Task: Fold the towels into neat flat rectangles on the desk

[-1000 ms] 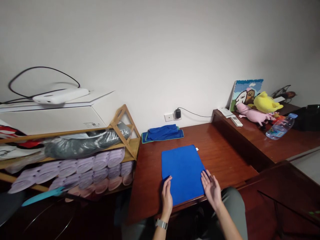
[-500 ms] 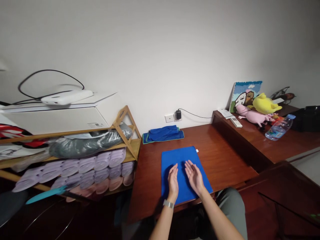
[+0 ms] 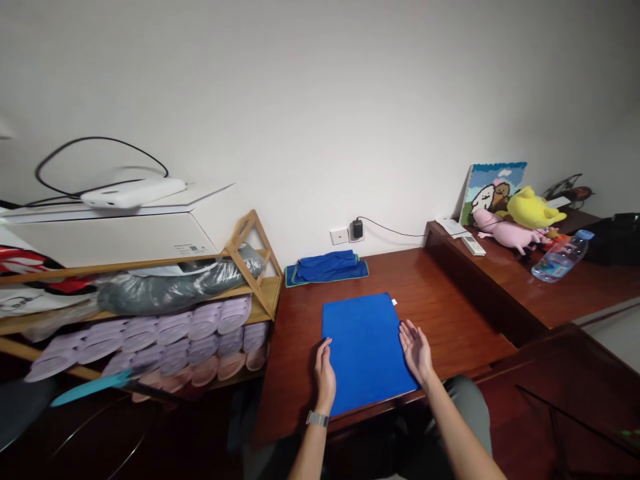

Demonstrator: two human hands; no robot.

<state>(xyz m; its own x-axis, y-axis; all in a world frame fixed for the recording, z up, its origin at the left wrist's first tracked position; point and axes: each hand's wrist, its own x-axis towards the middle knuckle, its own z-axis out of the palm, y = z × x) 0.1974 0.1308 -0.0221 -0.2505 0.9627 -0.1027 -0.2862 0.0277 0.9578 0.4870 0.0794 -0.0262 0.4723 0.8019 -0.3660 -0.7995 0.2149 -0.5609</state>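
Observation:
A flat blue cloth [image 3: 367, 350] with a small white tag at its far right corner lies on the brown wooden table [image 3: 293, 373]. My left hand [image 3: 325, 379], with a watch on its wrist, is at the cloth's left edge, palm turned inward and fingers extended. At the right edge, my right hand [image 3: 416, 352] is open with its palm facing in. Neither hand holds anything; whether they touch the cloth I cannot tell. Behind it, against the wall, rests a pile of folded blue cloths [image 3: 327, 268] with green edging.
On the left stands a wooden rack [image 3: 255, 267] with lilac and pink slippers [image 3: 200, 323] and a white box [image 3: 125, 233]. The raised desk at right bears a remote [image 3: 473, 245], plush toys [image 3: 531, 208] and a plastic bottle [image 3: 560, 259]. A charger [image 3: 357, 229] sits in the wall socket.
Both hands have moved apart, from above the middle of the cloth out to its left and right edges. The cloth lies in the same place.

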